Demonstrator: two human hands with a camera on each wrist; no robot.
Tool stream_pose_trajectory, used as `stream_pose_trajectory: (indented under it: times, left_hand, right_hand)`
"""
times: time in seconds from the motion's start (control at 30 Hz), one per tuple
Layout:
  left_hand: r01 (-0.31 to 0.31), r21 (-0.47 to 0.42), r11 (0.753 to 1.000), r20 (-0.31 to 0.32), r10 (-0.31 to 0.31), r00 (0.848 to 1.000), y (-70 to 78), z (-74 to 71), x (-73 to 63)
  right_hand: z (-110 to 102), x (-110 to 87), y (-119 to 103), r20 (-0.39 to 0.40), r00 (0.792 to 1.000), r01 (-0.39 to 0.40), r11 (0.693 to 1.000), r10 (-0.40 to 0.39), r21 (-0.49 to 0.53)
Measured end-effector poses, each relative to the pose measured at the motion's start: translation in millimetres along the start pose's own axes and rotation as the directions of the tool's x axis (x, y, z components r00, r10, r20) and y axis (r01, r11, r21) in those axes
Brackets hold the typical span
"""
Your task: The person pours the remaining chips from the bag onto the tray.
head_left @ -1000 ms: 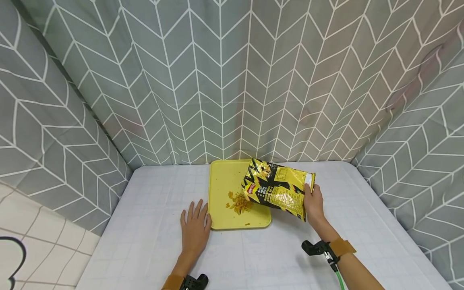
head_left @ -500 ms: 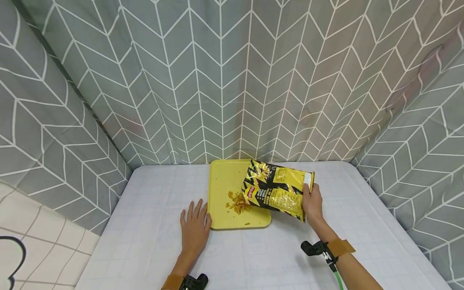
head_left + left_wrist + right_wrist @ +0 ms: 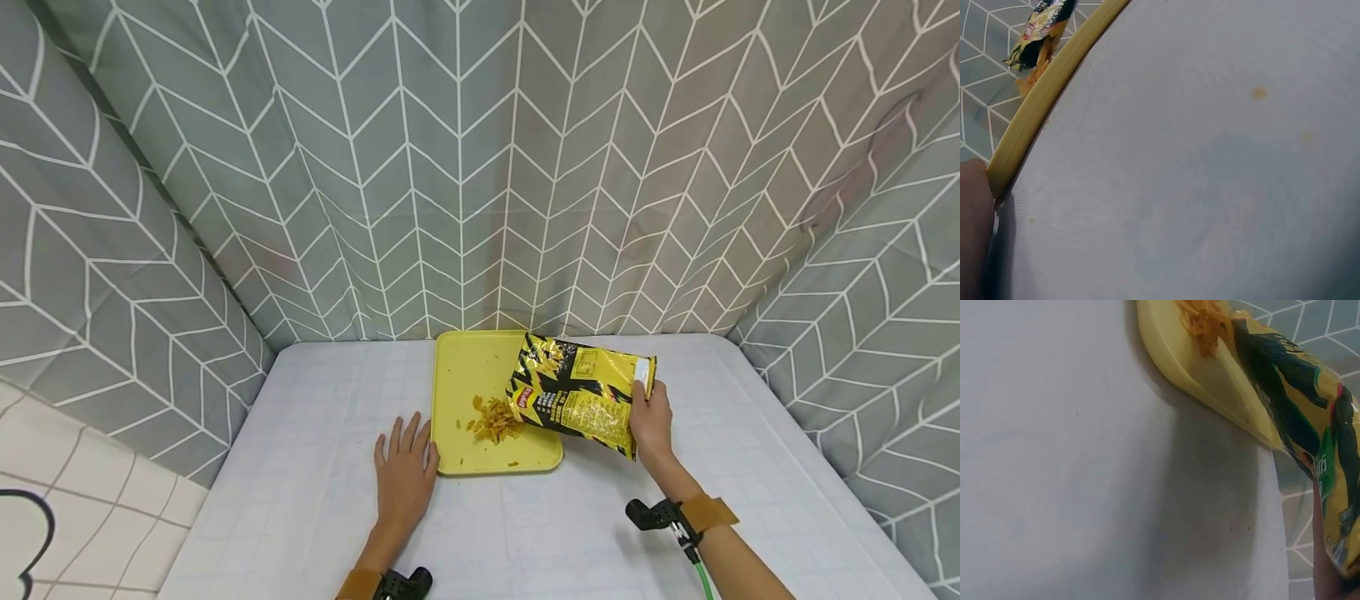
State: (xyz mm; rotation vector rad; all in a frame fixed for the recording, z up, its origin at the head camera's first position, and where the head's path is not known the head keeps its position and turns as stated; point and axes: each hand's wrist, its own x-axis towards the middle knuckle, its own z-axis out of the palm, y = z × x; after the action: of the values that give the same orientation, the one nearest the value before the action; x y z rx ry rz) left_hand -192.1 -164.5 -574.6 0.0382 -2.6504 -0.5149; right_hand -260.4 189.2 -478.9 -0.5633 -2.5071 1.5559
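Note:
My right hand (image 3: 651, 425) grips the right end of a yellow and black chip bag (image 3: 573, 396), thumb on top. The bag's left end tilts down over a yellow tray (image 3: 459, 358), right beside a small heap of orange-brown chips (image 3: 493, 422). In the right wrist view the chips (image 3: 1200, 325) lie at the mouth of the bag (image 3: 1288, 369). With fingers spread, my left hand (image 3: 403, 479) lies on the table, its thumb at the tray's left rim. The left wrist view catches the tray's rim (image 3: 1041, 103) and part of that hand (image 3: 974, 231).
A white cloth covers the table (image 3: 315, 433) under the tray. Grey curtains (image 3: 480, 167) with white zigzag lines hang behind and at both sides. Small crumbs (image 3: 513, 464) lie on the tray away from the heap. A green cable (image 3: 703, 579) runs from the right wrist camera.
The bag and my right hand have shifted slightly to the right. A few more crumbs show on the tray left of and below the heap. My left hand stays in place.

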Motion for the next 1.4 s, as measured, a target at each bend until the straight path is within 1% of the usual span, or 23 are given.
stream_pose_trajectory:
  times: [0.07, 0.17, 0.23, 0.4, 0.47, 0.57, 0.63, 0.7, 0.83, 0.9, 1.0, 1.07, 1.13, 1.2, 1.27, 1.4]
  left_hand:
    - [0.003, 0.004, 1.0, 0.011, -0.004, 1.0, 0.1, -0.2, 0.2]
    - [0.01, 0.009, 1.0, 0.03, -0.01, 0.999, 0.4, -1.5, 0.8]
    - [0.012, 0.008, 1.0, 0.039, -0.012, 0.999, 0.8, -2.4, 0.9]
    - [0.013, 0.005, 1.0, 0.048, -0.013, 0.999, 1.2, -3.4, 0.7]
    - [0.016, 0.006, 1.0, 0.051, -0.016, 0.999, 1.3, -3.7, 0.9]
    - [0.024, 0.005, 1.0, 0.06, -0.024, 0.998, 1.1, -3.8, 1.4]
    - [0.03, 0.002, 1.0, 0.066, -0.03, 0.997, 1.1, -3.7, 1.6]
    - [0.031, -0.001, 1.0, 0.071, -0.031, 0.997, 1.2, -3.6, 1.6]
    - [0.029, 0.0, 1.0, 0.069, -0.029, 0.997, 1.8, -3.7, 1.5]
    - [0.028, 0.002, 1.0, 0.067, -0.028, 0.997, 2.1, -3.9, 1.3]
    - [0.027, 0.002, 1.0, 0.066, -0.027, 0.997, 2.2, -4.0, 1.4]
    - [0.028, 0.003, 1.0, 0.067, -0.028, 0.997, 2.1, -4.0, 1.2]
    - [0.028, 0.003, 1.0, 0.068, -0.028, 0.997, 2.2, -3.9, 1.4]
    - [0.029, 0.004, 1.0, 0.07, -0.029, 0.997, 2.2, -4.0, 1.3]
    - [0.029, 0.005, 1.0, 0.071, -0.03, 0.997, 2.1, -3.9, 1.1]
    - [0.028, 0.0, 1.0, 0.071, -0.028, 0.997, 2.0, -3.7, 1.1]
  right_hand:
    - [0, -0.1, 0, 0.007, 1.0, -0.001, 1.0, 0.001, 0.014]
    - [0, -0.4, -1, 0.027, 0.999, -0.027, 0.996, 0.024, 0.08]
    - [-1, -0.7, -1, 0.032, 0.999, -0.037, 0.994, 0.034, 0.098]
    - [-3, -0.8, -1, 0.002, 1.0, 0.025, 1.0, -0.025, -0.001]
    - [-3, -0.4, -3, 0.001, 1.0, 0.027, 1.0, -0.027, -0.003]
    - [-5, 0.6, -5, 0.046, 0.999, -0.027, 0.994, 0.022, 0.101]
    - [-6, 1.4, -5, 0.067, 0.997, -0.058, 0.988, 0.049, 0.144]
    - [-6, 2.6, -4, 0.073, 0.996, -0.065, 0.988, 0.055, 0.14]
    - [-7, 3.6, -4, 0.051, 0.998, -0.031, 0.997, 0.028, 0.07]
    - [-7, 3.0, -5, 0.052, 0.998, -0.028, 0.996, 0.024, 0.081]
    - [-8, 0.8, -8, 0.073, 0.996, -0.056, 0.989, 0.047, 0.137]
    - [-8, -0.6, -10, 0.08, 0.996, -0.06, 0.988, 0.049, 0.143]
    - [-7, -1.8, -12, 0.077, 0.996, -0.048, 0.992, 0.04, 0.118]
    - [-7, -1.9, -13, 0.066, 0.998, -0.028, 0.997, 0.024, 0.069]
    - [-7, -1.6, -13, 0.064, 0.998, -0.019, 0.998, 0.015, 0.055]
    - [-7, -0.5, -11, 0.094, 0.994, -0.058, 0.99, 0.046, 0.128]
